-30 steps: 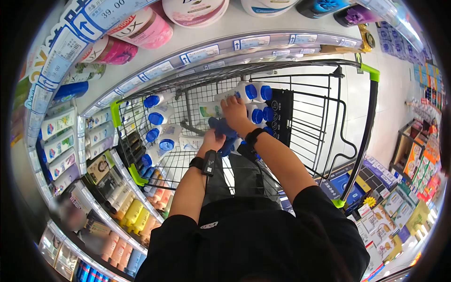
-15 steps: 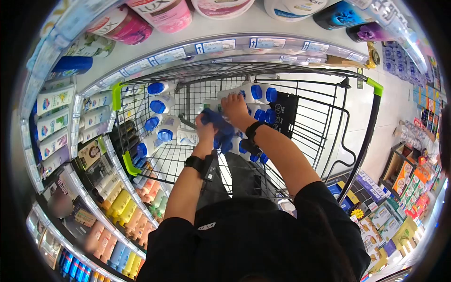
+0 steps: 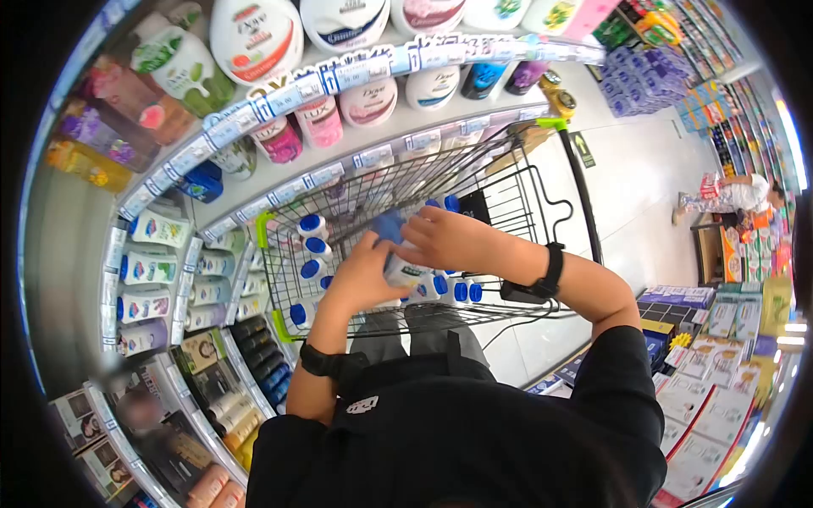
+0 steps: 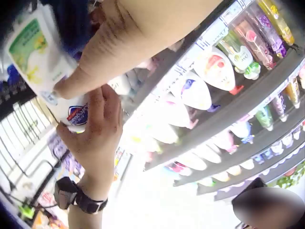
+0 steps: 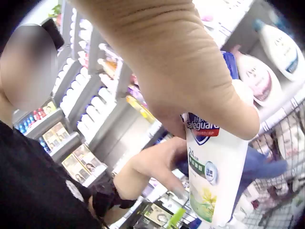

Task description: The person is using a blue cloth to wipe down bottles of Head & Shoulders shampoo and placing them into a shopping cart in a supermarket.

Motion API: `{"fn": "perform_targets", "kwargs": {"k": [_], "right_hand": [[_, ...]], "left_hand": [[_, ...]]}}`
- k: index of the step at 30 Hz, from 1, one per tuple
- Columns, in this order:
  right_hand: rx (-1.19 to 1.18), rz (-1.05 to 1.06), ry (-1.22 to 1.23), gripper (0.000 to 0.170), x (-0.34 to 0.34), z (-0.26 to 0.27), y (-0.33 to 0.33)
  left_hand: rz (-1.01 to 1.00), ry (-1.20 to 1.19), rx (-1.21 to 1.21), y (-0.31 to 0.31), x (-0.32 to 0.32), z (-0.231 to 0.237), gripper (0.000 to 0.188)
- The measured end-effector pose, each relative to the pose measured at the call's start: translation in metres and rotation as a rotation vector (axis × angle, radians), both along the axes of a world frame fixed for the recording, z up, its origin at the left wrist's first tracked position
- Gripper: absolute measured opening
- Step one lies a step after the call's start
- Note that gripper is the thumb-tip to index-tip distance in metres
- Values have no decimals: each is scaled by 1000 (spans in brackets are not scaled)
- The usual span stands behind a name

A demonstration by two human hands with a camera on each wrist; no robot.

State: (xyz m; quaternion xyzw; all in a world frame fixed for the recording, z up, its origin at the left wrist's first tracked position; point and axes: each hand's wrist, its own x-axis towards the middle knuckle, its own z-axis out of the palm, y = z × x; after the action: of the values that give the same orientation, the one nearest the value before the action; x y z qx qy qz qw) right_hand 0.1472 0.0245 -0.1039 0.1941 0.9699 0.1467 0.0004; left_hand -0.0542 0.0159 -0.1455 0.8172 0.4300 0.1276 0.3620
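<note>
Over the shopping cart [image 3: 356,182], my right hand [image 3: 453,241] grips a white Safeguard body wash bottle [image 5: 214,167] near its blue-capped end. Its printed label faces the right wrist camera. My left hand [image 3: 364,275] holds a blue cloth [image 3: 388,227] against the bottle. In the right wrist view the cloth [image 5: 267,164] shows behind the bottle, with the left hand [image 5: 157,164] at its side. From the left wrist, the left thumb lies across the bottle [image 4: 35,52], and the right hand [image 4: 100,126] holds its other end.
Blue-capped bottles [image 3: 312,224] stand along the cart's left side, and several more [image 3: 461,292] sit near me. Shelves of pump bottles [image 3: 254,42] curve round the front and left. Stacked boxes [image 3: 703,423] lie at the right. Another person [image 3: 737,195] is farther off.
My right hand has moved from the cart's bottles to hold one raised close to me. The left hand has brought the blue cloth up to it. The head view has shifted, showing more upper shelf.
</note>
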Motion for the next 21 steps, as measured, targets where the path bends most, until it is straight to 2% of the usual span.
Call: {"fn": "perform_targets", "kwargs": {"k": [3, 4, 6, 8, 10, 13, 15, 16, 18, 19, 21], "right_hand": [[116, -26, 65, 38, -14, 70, -33], [193, -61, 107, 38, -18, 97, -45], [354, -124, 189, 39, -23, 147, -66], [447, -247, 406, 45, -16, 176, -86], [499, -312, 658, 57, -7, 187, -99], [254, -265, 1082, 59, -2, 179, -109], [8, -187, 1141, 60, 3, 176, -115], [-78, -159, 1074, 60, 5, 180, -119], [-266, -191, 974, 61, 5, 187, -126], [-310, -177, 1000, 62, 7, 185, -124], [-406, -157, 1053, 63, 14, 171, -115]], "left_hand": [[-21, -130, 132, -19, 4, 26, 60], [-24, -169, 105, -22, 3, 48, 58], [49, -469, 79, -31, 1, 74, 57], [103, -774, 27, -38, 4, 90, 54], [31, -680, 176, -41, 4, 114, 53], [-7, -607, 443, -50, 5, 148, 49], [-22, -616, 566, -51, 13, 159, 49], [-64, -638, 630, -50, 16, 163, 48], [-65, -727, 394, -55, 28, 171, 50], [-60, -767, 266, -59, 34, 173, 50], [-135, -773, 247, -63, 48, 175, 57]]}}
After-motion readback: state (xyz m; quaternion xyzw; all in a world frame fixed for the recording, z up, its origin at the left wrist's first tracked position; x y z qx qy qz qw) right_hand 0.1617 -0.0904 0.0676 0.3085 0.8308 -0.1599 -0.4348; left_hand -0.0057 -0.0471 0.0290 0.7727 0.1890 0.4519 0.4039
